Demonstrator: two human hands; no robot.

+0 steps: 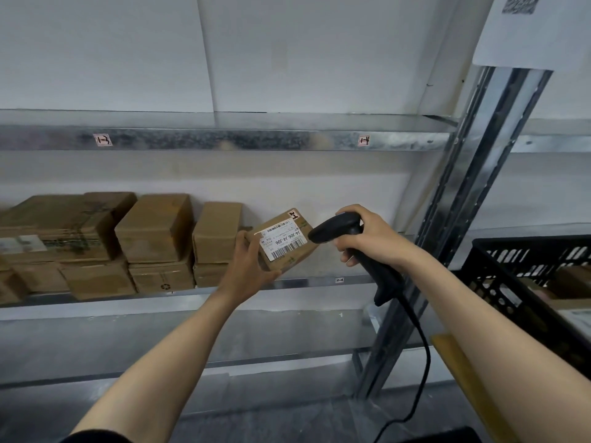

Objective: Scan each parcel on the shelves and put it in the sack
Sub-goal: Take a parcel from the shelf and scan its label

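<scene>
My left hand (248, 266) grips a small cardboard parcel (289, 260) from its left side and underneath, holding it tilted just above the front of the middle shelf (319, 280). Its white barcode label (281, 241) faces up towards me. My right hand (367, 238) grips the handle of a black corded barcode scanner (335, 230). The scanner's head sits right beside the parcel's right edge, aimed at the label. No sack is in view.
Several brown cardboard parcels (153, 228) are stacked on the left part of the middle shelf. A black plastic crate (511, 266) holding boxes stands at the right, past the metal upright (463, 203). The upper shelf beam (224, 139) carries small tags. The scanner cable (422, 362) hangs down.
</scene>
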